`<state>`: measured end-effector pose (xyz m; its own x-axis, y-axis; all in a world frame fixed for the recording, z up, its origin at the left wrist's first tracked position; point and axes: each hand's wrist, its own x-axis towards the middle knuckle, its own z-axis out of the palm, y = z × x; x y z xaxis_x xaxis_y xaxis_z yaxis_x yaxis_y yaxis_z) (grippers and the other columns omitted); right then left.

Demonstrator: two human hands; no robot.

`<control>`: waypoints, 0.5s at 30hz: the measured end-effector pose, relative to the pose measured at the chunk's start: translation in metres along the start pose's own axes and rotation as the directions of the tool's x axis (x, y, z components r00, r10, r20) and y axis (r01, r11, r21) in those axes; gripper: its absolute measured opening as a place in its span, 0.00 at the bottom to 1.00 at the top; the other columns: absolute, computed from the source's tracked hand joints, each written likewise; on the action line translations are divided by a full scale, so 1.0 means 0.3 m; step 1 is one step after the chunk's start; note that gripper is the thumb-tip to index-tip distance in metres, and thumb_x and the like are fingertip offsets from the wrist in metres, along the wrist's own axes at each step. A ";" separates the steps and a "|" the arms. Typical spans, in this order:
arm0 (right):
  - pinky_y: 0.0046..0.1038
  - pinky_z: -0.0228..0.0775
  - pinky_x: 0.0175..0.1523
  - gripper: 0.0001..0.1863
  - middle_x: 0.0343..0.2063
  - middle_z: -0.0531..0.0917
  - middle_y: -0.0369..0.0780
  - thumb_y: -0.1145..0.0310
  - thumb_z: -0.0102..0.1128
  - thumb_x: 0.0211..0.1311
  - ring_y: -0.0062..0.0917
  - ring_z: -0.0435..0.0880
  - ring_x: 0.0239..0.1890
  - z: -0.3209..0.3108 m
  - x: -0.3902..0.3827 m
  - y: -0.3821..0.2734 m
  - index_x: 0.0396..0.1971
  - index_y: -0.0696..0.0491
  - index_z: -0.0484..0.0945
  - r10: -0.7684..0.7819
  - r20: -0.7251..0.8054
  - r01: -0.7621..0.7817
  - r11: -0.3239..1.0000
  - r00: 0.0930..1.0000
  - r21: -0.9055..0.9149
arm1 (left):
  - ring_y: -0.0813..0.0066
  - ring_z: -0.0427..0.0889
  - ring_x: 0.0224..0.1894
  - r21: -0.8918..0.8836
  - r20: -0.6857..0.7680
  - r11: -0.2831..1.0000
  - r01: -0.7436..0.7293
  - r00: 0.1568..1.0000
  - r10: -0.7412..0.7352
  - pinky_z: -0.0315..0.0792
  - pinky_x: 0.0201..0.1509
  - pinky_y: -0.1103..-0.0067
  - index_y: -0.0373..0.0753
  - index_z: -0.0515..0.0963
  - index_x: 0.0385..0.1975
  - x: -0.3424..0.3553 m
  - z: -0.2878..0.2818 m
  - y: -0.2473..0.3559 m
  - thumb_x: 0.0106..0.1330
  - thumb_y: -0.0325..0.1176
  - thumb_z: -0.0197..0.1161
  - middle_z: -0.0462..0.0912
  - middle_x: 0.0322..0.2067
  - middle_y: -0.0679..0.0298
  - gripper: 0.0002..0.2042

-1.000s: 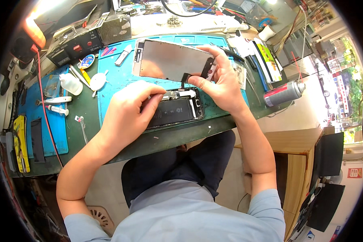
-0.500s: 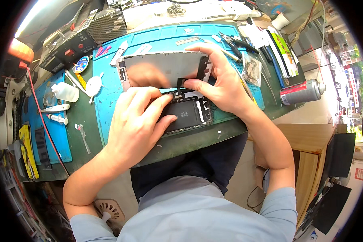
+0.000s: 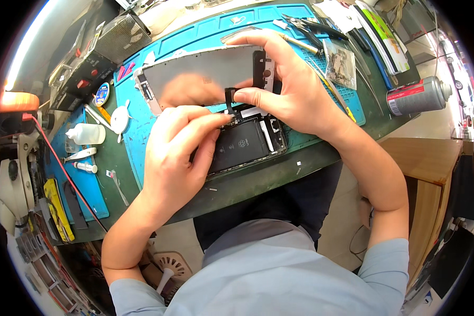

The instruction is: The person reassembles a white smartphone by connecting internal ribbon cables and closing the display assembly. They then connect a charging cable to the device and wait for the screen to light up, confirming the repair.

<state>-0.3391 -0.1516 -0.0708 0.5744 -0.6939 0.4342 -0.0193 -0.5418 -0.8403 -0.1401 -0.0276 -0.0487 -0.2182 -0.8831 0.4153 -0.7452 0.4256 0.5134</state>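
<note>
A phone's screen assembly (image 3: 216, 62) is raised at a tilt, its metal back toward me, held by my right hand (image 3: 297, 97) at the right end, thumb by a black flex cable (image 3: 229, 97). Below it the open phone body (image 3: 239, 145), with a black battery, lies on the blue mat. My left hand (image 3: 176, 152) is bent over the body's left part, index fingertip at the connector area near the cable's lower end. Whatever its curled fingers may grip is hidden.
Pliers (image 3: 313, 29), a small bag of parts (image 3: 339, 66) and a spray can (image 3: 416, 96) lie at right. A white bottle (image 3: 87, 134), solder spool (image 3: 102, 95), syringe (image 3: 84, 166) and red cable (image 3: 63, 168) are at left, with a black boxy device (image 3: 76, 73) behind.
The screen tilted and shifted leftward over the body with my right hand. My left index finger reached forward to the connector area. The whole view shifted as my head moved.
</note>
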 end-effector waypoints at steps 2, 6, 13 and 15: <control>0.31 0.79 0.50 0.31 0.46 0.81 0.42 0.74 0.72 0.55 0.32 0.84 0.45 -0.003 0.000 -0.007 0.60 0.52 0.71 0.022 -0.008 -0.022 1.000 1.000 0.008 | 0.58 0.81 0.38 -0.093 -0.038 0.992 0.089 0.995 -0.093 0.75 0.43 0.69 0.34 0.82 0.44 0.006 0.013 0.020 0.59 0.18 0.67 0.83 0.38 0.57 0.13; 0.31 0.79 0.50 0.31 0.46 0.81 0.43 0.72 0.72 0.56 0.31 0.84 0.44 -0.006 0.002 0.003 0.60 0.52 0.71 -0.002 -0.014 0.002 1.000 1.000 -0.005 | 0.62 0.82 0.38 0.207 -0.096 0.968 -0.146 0.981 0.168 0.77 0.44 0.72 0.35 0.82 0.44 0.049 0.003 0.005 0.57 0.15 0.69 0.83 0.38 0.58 0.15; 0.33 0.78 0.50 0.30 0.44 0.83 0.45 0.71 0.72 0.55 0.35 0.85 0.44 0.000 0.001 0.022 0.59 0.50 0.72 -0.073 -0.022 0.072 0.996 0.997 -0.052 | 0.61 0.83 0.36 0.187 -0.070 0.954 -0.234 0.966 0.250 0.76 0.39 0.74 0.35 0.83 0.37 0.069 0.018 -0.030 0.53 0.18 0.73 0.84 0.33 0.59 0.12; 0.35 0.78 0.51 0.30 0.44 0.83 0.47 0.70 0.72 0.55 0.38 0.85 0.44 -0.002 -0.001 0.018 0.59 0.49 0.72 -0.115 -0.017 0.112 0.984 0.993 -0.138 | 0.65 0.83 0.33 0.184 -0.124 0.964 -0.190 0.969 0.214 0.76 0.37 0.75 0.35 0.83 0.37 0.076 0.029 -0.019 0.56 0.19 0.72 0.85 0.33 0.59 0.10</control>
<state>-0.3397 -0.1546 -0.0752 0.5591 -0.6346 0.5336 -0.0680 -0.6765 -0.7333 -0.1462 -0.0519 -0.0489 -0.2930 -0.7397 0.6058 -0.7931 0.5419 0.2781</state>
